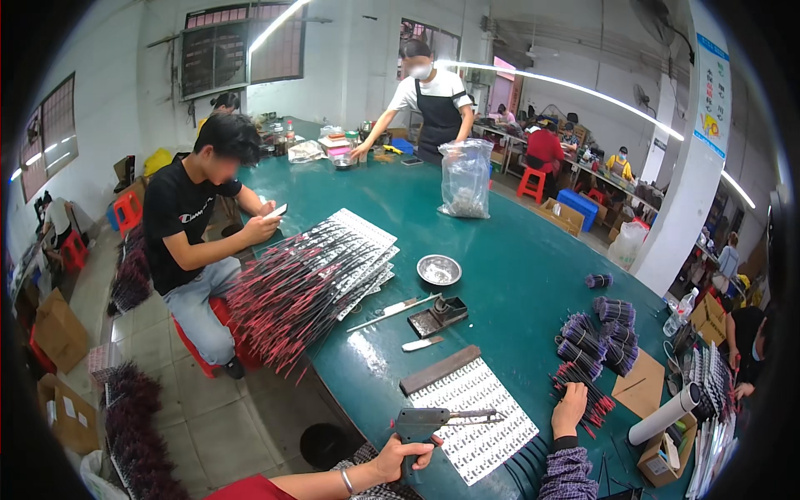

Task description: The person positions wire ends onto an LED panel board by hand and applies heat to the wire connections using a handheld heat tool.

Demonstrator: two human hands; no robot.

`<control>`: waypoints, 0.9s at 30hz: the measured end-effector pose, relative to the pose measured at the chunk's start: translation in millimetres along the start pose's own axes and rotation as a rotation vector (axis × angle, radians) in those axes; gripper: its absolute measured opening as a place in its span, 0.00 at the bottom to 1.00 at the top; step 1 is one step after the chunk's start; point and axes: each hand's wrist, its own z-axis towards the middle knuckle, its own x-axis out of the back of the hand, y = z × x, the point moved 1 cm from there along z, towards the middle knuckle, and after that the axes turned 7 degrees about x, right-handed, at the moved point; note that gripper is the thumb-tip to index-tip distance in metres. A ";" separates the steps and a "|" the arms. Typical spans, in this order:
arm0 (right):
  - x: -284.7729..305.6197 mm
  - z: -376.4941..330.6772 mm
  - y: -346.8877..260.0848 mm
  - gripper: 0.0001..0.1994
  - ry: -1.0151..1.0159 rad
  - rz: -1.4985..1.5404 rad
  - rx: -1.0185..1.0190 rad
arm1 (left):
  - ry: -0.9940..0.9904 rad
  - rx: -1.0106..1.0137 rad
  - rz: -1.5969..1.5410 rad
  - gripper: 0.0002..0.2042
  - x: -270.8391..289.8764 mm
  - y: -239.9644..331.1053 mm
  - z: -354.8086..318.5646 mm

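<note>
My left hand [398, 457], with a silver bracelet at the wrist, is wrapped round the grip of a dark teal soldering gun [422, 423]. The gun's long metal tip points right, over a white sheet of small printed boards [483, 433]. A dark bar [440, 370] lies along the sheet's far edge. My right hand [570, 407], below a plaid sleeve, rests with curled fingers on a loose pile of black wires with red ends [593, 403]. Its fingertips are closed among the wires; how many they hold is hidden.
Bundled purple-tipped wires [618, 342] lie beyond my right hand. A soldering stand [438, 317], knife [422, 343] and metal bowl [439, 269] sit farther off. Wired boards [333, 258] are stacked far left beside a seated person [204, 225]. A standing person [433, 108] reaches across the back.
</note>
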 end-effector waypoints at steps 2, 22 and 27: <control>2.6 -2.7 -2.1 0.14 0.006 -0.015 -0.008 | -0.005 0.004 -0.003 0.13 0.0 -2.3 -3.1; 9.9 2.7 -10.5 0.18 -0.030 0.000 0.004 | -0.016 0.081 -0.013 0.12 0.6 3.5 -6.6; 11.3 1.4 -5.0 0.18 -0.054 0.024 0.030 | -0.009 0.033 0.030 0.12 -4.4 2.2 -5.4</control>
